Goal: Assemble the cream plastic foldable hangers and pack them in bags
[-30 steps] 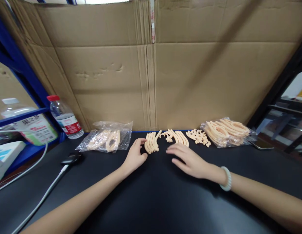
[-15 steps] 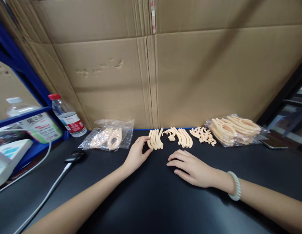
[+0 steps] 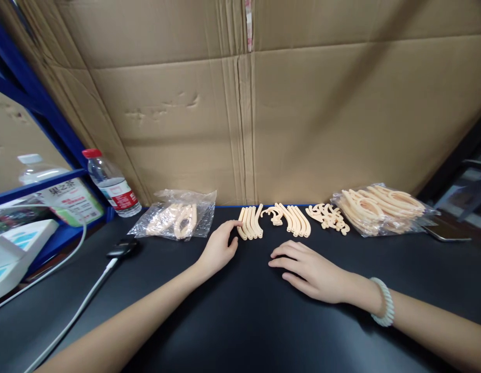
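My left hand [image 3: 219, 246] rests on the black table [image 3: 240, 321], fingers loosely spread, its index fingertip touching a small row of curved peach plastic strips [image 3: 250, 223]. My right hand [image 3: 310, 269] lies flat and open on the table just in front of a second group of curved peach pieces [image 3: 291, 218], not touching them. A white beaded bracelet [image 3: 383, 309] is on my right wrist. Neither hand holds anything.
A pile of small curly peach parts [image 3: 328, 217] and a clear bag of large peach loops [image 3: 380, 207] lie at the right. Another clear bag [image 3: 174, 220] lies left. A water bottle [image 3: 112, 184], blue shelf, white cable [image 3: 77, 311] and cardboard wall [image 3: 240, 103] surround.
My right hand has drawn back toward me, away from the peach pieces. My left hand has stayed by the strip row, its fingers opening slightly. The view has shifted a little.
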Available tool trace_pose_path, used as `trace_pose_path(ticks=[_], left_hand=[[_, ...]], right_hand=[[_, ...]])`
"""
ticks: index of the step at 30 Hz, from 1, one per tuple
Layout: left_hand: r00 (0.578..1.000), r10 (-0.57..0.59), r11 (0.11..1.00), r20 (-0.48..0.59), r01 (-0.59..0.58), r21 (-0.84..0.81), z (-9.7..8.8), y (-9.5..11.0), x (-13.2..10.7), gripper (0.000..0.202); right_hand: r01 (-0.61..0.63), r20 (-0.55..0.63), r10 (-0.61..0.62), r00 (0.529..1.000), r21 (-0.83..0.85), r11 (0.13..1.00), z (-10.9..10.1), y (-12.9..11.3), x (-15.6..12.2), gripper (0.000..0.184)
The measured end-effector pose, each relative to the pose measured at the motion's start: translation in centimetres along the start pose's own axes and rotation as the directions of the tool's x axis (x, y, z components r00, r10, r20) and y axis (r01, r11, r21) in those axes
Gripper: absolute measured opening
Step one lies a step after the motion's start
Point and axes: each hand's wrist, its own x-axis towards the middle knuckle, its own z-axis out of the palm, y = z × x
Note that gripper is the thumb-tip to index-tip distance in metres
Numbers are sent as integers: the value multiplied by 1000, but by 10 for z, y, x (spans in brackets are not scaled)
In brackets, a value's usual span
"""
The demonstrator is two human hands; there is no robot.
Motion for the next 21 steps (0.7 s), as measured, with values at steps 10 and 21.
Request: trace_pose_path(ticks=[10,21], left_hand=[[995,89,989,49,-94,114,7,-3,-6,44],[992,84,984,94,-97,147,4,4,-5,44]], right_hand=[[4,-10,-3,1000,7,1000,1,1,0,32],[-1,-2,1,1000,14,1000,2,2,0,32]])
